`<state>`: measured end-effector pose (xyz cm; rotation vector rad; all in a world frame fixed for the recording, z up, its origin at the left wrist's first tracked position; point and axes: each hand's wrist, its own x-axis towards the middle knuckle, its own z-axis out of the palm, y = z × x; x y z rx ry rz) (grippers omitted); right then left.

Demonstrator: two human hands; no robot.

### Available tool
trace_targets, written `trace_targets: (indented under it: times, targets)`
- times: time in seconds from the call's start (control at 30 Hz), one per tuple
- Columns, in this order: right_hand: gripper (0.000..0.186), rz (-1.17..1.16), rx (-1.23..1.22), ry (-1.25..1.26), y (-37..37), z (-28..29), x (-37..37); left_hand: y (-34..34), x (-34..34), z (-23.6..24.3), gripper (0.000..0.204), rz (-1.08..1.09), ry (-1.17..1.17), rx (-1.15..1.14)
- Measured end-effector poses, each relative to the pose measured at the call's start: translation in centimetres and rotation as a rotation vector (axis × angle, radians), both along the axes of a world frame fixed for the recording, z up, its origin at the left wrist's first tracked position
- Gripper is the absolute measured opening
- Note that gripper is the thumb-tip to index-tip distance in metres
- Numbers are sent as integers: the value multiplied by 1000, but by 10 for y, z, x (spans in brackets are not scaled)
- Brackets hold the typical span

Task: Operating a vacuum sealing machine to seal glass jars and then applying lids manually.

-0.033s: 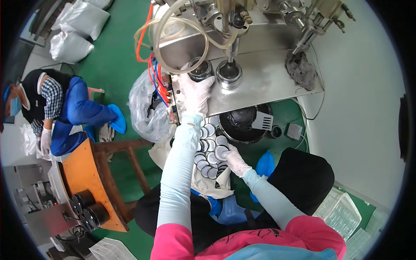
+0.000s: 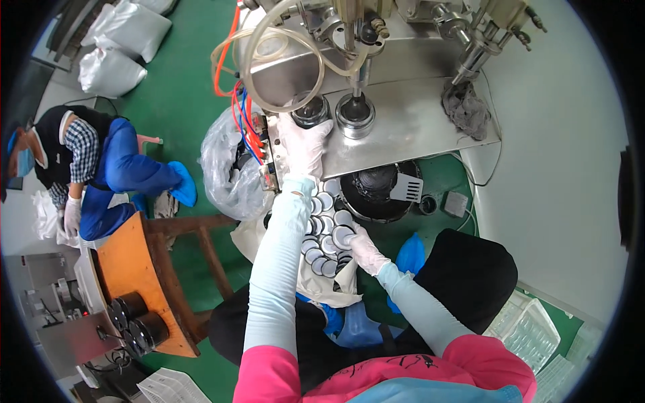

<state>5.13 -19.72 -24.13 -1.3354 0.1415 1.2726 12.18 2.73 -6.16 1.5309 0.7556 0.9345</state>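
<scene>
My left hand (image 2: pixel 304 144), in a white glove, curls around the near side of a glass jar (image 2: pixel 309 111) with dark contents on the steel machine table. Beside it, a second jar (image 2: pixel 355 115) stands under the filling nozzle (image 2: pixel 360 84), whose tip reaches into the dark material. Lower down, my right hand (image 2: pixel 367 250), also gloved, pinches the edge of a round lid (image 2: pixel 342 236) with a pale inside and dark rim. Beneath that lid lies a pile of similar lids (image 2: pixel 327 244) on a cream bag (image 2: pixel 330 293). The fingertips under the lid are hidden.
A tub of black paste (image 2: pixel 371 196) with a slotted scraper (image 2: pixel 407 188) stands below the table edge. A grey rag (image 2: pixel 467 109) lies on the table's right. Clear hose (image 2: pixel 316 50) loops above my left hand. At left, a person sits by a wooden stool (image 2: pixel 148 289).
</scene>
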Motion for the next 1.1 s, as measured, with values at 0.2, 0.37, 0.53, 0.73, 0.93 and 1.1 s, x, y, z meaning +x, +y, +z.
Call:
trace_targets:
  times: [0.2,0.37,0.53,0.73,0.93,1.1]
  targets:
    - [40,67,445,177,0,120,26,-27,-45,24,68,66,-158,-54]
    - [80,-57,759,97,-6,191,82,-60,-86,60,77,-42,-327,-175]
    - [51,65,877,-490,16,285,109,-119,-119,107,77,-215,-282,-151]
    - [39,655,922,-1358,17,364,69,-162,-152,144,77,-355,-349,-348]
    - [33,876,1504,-755,12,384,53,-195,-187,157,82,-655,-647,-817]
    - [20,831,2172,-691,25,397,44,-223,-188,163,71,-717,-930,-1137]
